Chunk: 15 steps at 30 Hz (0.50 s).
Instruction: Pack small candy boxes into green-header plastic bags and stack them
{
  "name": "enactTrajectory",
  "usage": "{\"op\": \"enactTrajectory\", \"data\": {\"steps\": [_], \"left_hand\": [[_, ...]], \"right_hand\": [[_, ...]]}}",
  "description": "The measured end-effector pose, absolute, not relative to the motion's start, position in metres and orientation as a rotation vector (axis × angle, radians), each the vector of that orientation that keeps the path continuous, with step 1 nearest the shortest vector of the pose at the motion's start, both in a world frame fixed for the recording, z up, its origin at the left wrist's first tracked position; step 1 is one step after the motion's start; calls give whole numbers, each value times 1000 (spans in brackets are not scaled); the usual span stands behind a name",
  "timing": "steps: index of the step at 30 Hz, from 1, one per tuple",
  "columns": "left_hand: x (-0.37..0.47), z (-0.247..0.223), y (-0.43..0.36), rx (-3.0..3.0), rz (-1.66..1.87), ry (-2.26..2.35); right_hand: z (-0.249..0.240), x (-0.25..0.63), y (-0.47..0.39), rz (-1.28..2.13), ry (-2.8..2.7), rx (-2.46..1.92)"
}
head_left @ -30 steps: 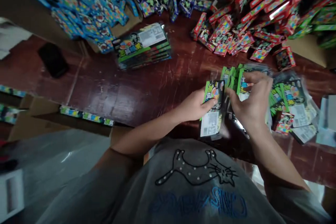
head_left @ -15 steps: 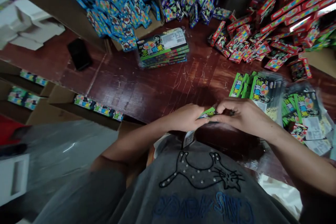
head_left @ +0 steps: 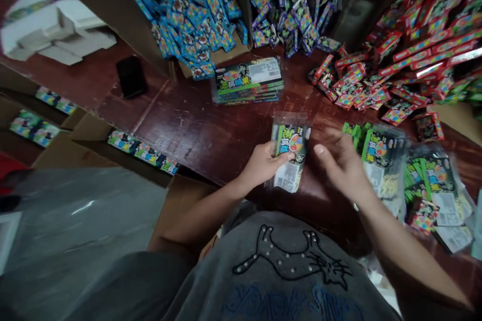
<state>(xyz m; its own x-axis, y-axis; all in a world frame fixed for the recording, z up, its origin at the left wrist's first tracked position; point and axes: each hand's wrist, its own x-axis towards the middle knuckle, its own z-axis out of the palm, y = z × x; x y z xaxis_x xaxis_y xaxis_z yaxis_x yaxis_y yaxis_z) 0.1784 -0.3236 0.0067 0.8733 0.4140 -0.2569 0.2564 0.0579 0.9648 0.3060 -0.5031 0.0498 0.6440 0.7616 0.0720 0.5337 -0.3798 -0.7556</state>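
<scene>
My left hand grips a clear plastic pouch with a printed black, green and white card face, thumb on top and fingers behind its left side. The pouch is upright in view, over the table's front part. Just right of it, my right hand is raised with thumb and fingers apart, partly smeared by motion, and nothing shows in it. Beyond that hand lie a pile of similar pouches and loose green packets. Farther right is another group of pouches with a small red packet on it.
A stack of filled packs lies mid-table. Behind are heaps of blue packets, purple packets and red boxes. A black phone-like object and white cartons are left. Open cardboard boxes hold packs below the table edge.
Both hands were together on a folded pouch low at the table edge. The pouch now faces up in my left hand, and my right hand has let go and moved right.
</scene>
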Motion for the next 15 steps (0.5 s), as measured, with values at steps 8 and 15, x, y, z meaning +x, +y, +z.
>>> {"op": "enactTrajectory", "data": {"steps": [8,15], "left_hand": [[162,-32,-333,1767,384,789],[126,-5,-142,2406,924,953]], "right_hand": [[-20,251,-447,532,-759,-2684],[16,343,-451,324,-1117,-2578]]}}
